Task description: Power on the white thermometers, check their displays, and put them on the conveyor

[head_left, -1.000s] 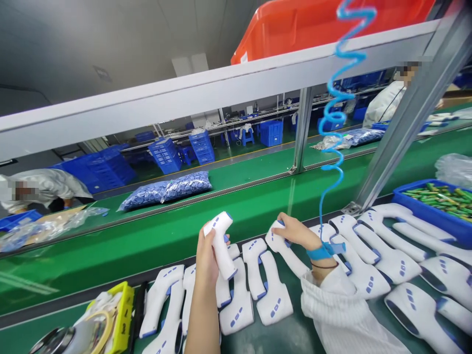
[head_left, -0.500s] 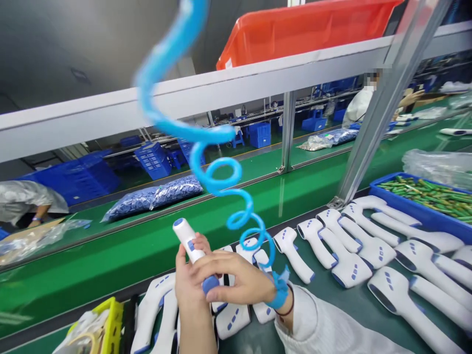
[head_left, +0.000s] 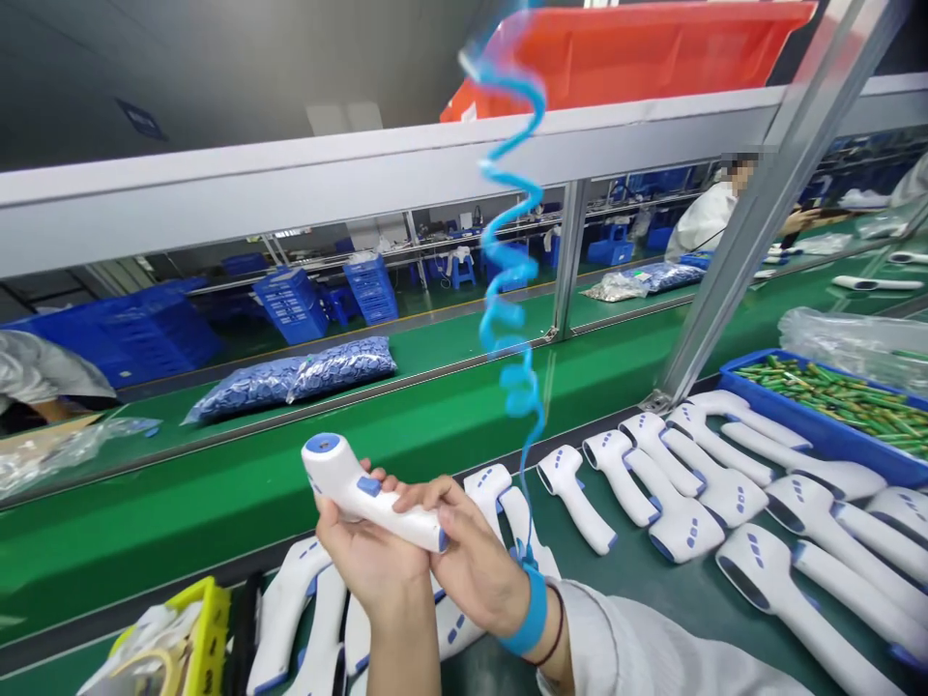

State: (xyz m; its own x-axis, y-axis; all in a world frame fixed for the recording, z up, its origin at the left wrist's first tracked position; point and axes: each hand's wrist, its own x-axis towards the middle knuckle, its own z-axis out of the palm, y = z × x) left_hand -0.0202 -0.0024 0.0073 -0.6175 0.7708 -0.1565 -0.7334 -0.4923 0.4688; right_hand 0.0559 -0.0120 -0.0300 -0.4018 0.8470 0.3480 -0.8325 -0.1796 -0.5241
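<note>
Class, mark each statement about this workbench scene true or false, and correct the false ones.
1. The right hand wears a blue wrist strap with a coiled cord rising from it. True.
2. The left hand is empty. False: it holds a white infrared thermometer, together with the right hand.
3. The blue tray holds white thermometers. False: it holds green cylindrical items.
4. More thermometers lie on the bench to the right of the hands. True.
</note>
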